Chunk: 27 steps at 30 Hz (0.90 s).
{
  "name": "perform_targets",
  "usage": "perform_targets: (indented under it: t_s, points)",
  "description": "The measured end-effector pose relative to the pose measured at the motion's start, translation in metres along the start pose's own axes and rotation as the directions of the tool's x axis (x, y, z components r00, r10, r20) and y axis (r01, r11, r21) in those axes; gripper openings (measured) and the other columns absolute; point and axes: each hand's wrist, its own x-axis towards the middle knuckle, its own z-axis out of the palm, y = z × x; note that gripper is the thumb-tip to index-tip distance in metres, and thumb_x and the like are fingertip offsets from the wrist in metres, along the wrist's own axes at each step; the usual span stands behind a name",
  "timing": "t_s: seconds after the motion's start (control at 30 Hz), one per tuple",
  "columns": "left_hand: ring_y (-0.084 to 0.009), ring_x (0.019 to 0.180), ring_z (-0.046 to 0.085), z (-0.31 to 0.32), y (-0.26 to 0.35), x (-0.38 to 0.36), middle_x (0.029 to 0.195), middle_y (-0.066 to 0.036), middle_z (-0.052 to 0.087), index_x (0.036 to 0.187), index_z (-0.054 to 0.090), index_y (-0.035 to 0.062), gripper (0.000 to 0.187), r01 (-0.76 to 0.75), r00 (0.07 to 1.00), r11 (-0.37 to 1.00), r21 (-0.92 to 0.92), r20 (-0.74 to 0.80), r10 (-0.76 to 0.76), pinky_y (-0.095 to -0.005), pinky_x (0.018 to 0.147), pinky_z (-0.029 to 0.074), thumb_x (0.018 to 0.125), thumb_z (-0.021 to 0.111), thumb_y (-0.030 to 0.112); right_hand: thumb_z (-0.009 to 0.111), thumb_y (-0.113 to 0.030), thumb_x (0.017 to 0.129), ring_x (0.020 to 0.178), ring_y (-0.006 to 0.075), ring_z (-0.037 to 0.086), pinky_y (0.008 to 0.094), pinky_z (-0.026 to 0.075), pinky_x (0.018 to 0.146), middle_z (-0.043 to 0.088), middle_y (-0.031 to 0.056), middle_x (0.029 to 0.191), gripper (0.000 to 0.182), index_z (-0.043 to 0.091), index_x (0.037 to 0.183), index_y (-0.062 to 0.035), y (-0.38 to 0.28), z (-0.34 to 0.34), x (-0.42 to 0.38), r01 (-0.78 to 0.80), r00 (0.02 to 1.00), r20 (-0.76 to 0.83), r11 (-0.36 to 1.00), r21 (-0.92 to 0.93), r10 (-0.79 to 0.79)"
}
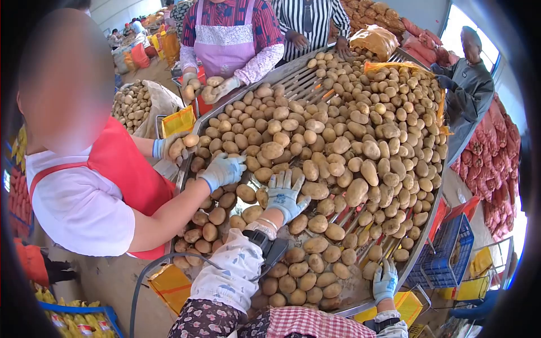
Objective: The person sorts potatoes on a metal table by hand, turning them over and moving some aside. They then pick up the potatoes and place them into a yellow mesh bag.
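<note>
A long metal roller table (293, 84) is heaped with several potatoes (338, 135). My left hand (284, 194), in a grey-blue glove with a floral sleeve and a black device on the wrist, lies flat with fingers spread on potatoes near the table's middle. My right hand (385, 280), also gloved, rests at the near right rim among a few potatoes, fingers apart and holding nothing that I can see. A co-worker's blue-gloved hand (222, 170) touches potatoes just left of my left hand.
The co-worker in a red apron (121, 169) stands at the left, their other hand (169, 147) holding a potato. A person in a pink apron (225, 45), one in stripes (307, 19) and one in grey (470, 93) stand around the table. Blue crate (448, 256) lower right; red sacks (496, 163) right.
</note>
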Motion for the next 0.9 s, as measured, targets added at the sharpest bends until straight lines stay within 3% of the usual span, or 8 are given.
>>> perform_targets:
  t_s: [0.3,0.4,0.5,0.53,0.6,0.7,0.77,0.9]
  points:
    - [-0.0447,0.136,0.022,-0.036,0.011,-0.137,0.150,-0.019,0.021,0.141,0.036,0.0089,0.077,-0.160,0.978,0.983,-0.093,0.120,0.171,-0.0528,0.109,0.026,0.080,0.060,0.048,0.059,-0.016,0.081,0.126,0.0395,0.041,0.0486,0.031,0.106,0.049,0.0208,0.132,0.048,0.052,0.127,-0.0022,0.006,0.001,-0.005,0.071,0.974,-0.222,0.996,0.061,-0.056]
    - [-0.0434,0.131,0.033,-0.056,0.008,-0.163,0.145,-0.020,0.032,0.133,0.047,0.0064,0.068,-0.215,0.965,0.970,-0.109,0.130,0.228,-0.0531,0.104,0.033,0.080,0.060,0.047,0.059,-0.018,0.080,0.128,0.0401,0.039,0.0496,0.029,0.107,0.046,0.0212,0.136,0.051,0.051,0.128,-0.0019,0.014,-0.011,-0.004,0.107,0.971,-0.208,0.993,-0.052,-0.115]
    - [-0.0341,0.099,0.062,-0.076,0.004,-0.146,0.117,-0.016,0.062,0.113,0.062,0.0029,0.043,-0.017,0.985,0.935,-0.354,0.154,0.077,-0.0436,0.083,0.050,0.085,0.059,0.034,0.059,-0.019,0.080,0.128,0.0403,0.038,0.0494,0.028,0.108,0.044,0.0218,0.137,0.053,0.049,0.129,-0.0019,0.034,-0.011,-0.007,0.122,0.973,-0.190,0.990,-0.065,-0.132]
    - [-0.0341,0.099,0.062,-0.078,0.003,-0.130,0.117,-0.016,0.062,0.113,0.062,0.0029,0.043,-0.027,0.986,0.937,-0.348,0.143,0.082,-0.0436,0.083,0.050,0.085,0.059,0.034,0.059,-0.018,0.081,0.128,0.0400,0.039,0.0487,0.029,0.108,0.045,0.0220,0.136,0.051,0.049,0.129,-0.0020,0.036,-0.008,-0.006,0.119,0.974,-0.185,0.991,-0.061,-0.129]
    - [-0.0328,0.093,0.064,-0.073,0.000,-0.098,0.113,-0.015,0.063,0.119,0.059,0.0040,0.042,-0.249,0.951,0.940,-0.231,-0.242,0.192,-0.0386,0.080,0.052,0.085,0.060,0.030,0.060,-0.017,0.080,0.128,0.0397,0.039,0.0485,0.029,0.108,0.045,0.0219,0.136,0.052,0.049,0.129,-0.0019,0.034,-0.007,-0.007,0.104,0.976,-0.181,0.991,-0.081,-0.118]
    - [-0.0337,0.100,0.061,-0.052,0.001,-0.043,0.119,-0.016,0.060,0.125,0.054,0.0044,0.048,-0.270,0.941,0.941,-0.205,-0.262,0.213,-0.0421,0.087,0.049,0.086,0.057,0.033,0.061,-0.022,0.079,0.128,0.0407,0.039,0.0495,0.029,0.107,0.044,0.0221,0.137,0.056,0.048,0.130,-0.0018,0.025,-0.013,-0.009,0.124,0.979,-0.152,0.990,-0.071,-0.134]
    - [-0.0353,0.116,0.052,-0.052,0.011,-0.010,0.130,-0.018,0.052,0.132,0.047,0.0053,0.055,-0.156,0.987,0.983,-0.100,-0.044,0.152,-0.0438,0.099,0.041,0.088,0.054,0.038,0.061,-0.020,0.078,0.126,0.0405,0.040,0.0493,0.030,0.107,0.045,0.0222,0.136,0.056,0.049,0.129,-0.0018,0.024,-0.014,-0.007,0.101,0.986,-0.127,0.994,-0.044,-0.106]
    - [-0.0381,0.131,0.036,-0.021,0.010,0.049,0.142,-0.020,0.039,0.139,0.039,0.0070,0.064,-0.217,0.972,0.974,-0.072,-0.109,0.208,-0.0458,0.109,0.029,0.089,0.051,0.044,0.061,-0.019,0.078,0.125,0.0403,0.041,0.0492,0.031,0.106,0.047,0.0222,0.134,0.055,0.050,0.128,-0.0017,0.024,-0.013,-0.005,0.090,0.987,-0.131,0.995,-0.037,-0.094]
